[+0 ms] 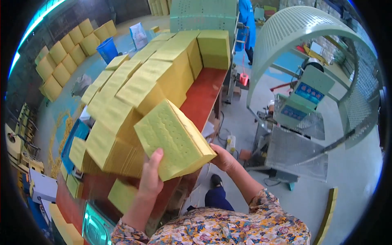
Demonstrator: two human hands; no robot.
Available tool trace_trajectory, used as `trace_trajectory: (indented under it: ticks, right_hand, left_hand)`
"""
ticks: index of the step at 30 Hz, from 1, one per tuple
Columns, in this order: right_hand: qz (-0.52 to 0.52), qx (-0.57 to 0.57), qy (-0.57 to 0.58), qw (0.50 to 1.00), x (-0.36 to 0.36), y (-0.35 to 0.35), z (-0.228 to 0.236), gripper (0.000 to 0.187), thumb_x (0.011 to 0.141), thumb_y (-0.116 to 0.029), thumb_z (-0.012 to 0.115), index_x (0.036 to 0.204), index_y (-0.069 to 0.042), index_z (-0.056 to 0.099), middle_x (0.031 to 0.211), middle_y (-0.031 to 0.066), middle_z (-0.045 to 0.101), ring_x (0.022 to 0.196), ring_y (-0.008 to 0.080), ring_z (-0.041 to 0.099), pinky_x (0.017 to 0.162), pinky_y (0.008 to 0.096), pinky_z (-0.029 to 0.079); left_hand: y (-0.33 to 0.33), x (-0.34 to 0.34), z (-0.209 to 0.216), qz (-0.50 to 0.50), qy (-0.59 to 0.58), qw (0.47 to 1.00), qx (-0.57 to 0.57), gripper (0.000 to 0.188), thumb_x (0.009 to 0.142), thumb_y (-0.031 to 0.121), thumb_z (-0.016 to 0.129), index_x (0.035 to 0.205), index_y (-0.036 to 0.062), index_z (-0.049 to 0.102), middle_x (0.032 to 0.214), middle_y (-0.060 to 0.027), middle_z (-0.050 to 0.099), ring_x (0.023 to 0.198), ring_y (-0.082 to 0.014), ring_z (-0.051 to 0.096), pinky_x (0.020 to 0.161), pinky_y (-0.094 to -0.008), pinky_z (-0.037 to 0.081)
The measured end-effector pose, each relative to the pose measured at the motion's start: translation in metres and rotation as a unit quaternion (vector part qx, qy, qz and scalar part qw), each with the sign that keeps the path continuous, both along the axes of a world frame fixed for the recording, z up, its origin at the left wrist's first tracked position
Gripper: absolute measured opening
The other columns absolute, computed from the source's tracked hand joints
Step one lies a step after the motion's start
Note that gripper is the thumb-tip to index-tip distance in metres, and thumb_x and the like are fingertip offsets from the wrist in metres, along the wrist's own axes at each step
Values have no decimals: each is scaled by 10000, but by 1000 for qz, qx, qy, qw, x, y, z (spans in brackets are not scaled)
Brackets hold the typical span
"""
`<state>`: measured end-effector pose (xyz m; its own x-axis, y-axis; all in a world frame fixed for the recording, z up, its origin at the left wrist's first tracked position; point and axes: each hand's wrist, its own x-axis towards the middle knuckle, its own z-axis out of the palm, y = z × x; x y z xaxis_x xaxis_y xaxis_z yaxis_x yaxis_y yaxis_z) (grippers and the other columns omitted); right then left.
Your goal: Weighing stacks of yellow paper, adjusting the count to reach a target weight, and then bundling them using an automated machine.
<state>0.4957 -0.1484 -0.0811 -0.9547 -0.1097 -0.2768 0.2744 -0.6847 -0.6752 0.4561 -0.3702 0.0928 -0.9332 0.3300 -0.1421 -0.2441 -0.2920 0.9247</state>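
Between my two hands I hold a thick stack of yellow paper point(171, 141), tilted, its top sheet marked with rows of small wavy punched cuts. My left hand point(152, 175) grips its near left side, thumb on top and fingers hidden behind. At its right corner, my right hand point(222, 158) is closed on the edge. Just beyond, several similar yellow paper stacks point(139, 83) stand packed together on a red table point(206, 90). Below my left hand another yellow stack point(122, 195) lies on the table, partly blurred.
A green machine point(204, 14) stands behind the table. To the right is another machine point(300, 102) under a large curved perforated guard point(302, 24). A blue bin point(107, 50) and rows of yellow stacks point(67, 47) stand far left. A blue tray point(74, 141) sits beside the stacks.
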Motion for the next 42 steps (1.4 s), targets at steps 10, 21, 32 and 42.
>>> trace_trajectory:
  ticks: [10, 21, 32, 42]
  right_hand:
    - [-10, -47, -22, 999, -193, 231, -13, 517, 971, -479, 457, 1287, -86, 576, 1187, 57, 655, 1046, 209, 602, 889, 360, 453]
    - [-49, -206, 27, 977, -173, 253, -43, 600, 942, -498, 577, 1385, -104, 487, 1332, 98, 573, 1219, 258, 528, 1018, 437, 416]
    - [-39, -121, 20, 992, -211, 277, -44, 508, 960, -191, 618, 1381, 1, 410, 1275, 156, 578, 1087, 309, 632, 918, 411, 543]
    - [-278, -98, -45, 955, -334, 341, -41, 558, 890, -143, 716, 1369, -83, 437, 988, 67, 613, 582, 139, 564, 491, 267, 431]
  left_hand:
    - [266, -195, -24, 44, 45, 993, -95, 685, 925, 217, 625, 1466, -17, 277, 1403, -161, 438, 1300, -253, 437, 1099, -403, 337]
    - [293, -256, 38, -212, 599, 596, -491, 776, 802, 433, 713, 1426, 52, 453, 1529, -274, 293, 1425, -451, 268, 1153, -540, 222]
    - [339, -303, 3, -164, 684, 526, -479, 822, 664, 252, 823, 1400, 138, 476, 1511, -210, 354, 1397, -412, 332, 1145, -550, 250]
    - [430, -415, -15, -99, 690, 534, -478, 1028, 558, 228, 904, 1458, 180, 410, 1498, -171, 374, 1371, -402, 364, 1130, -541, 295]
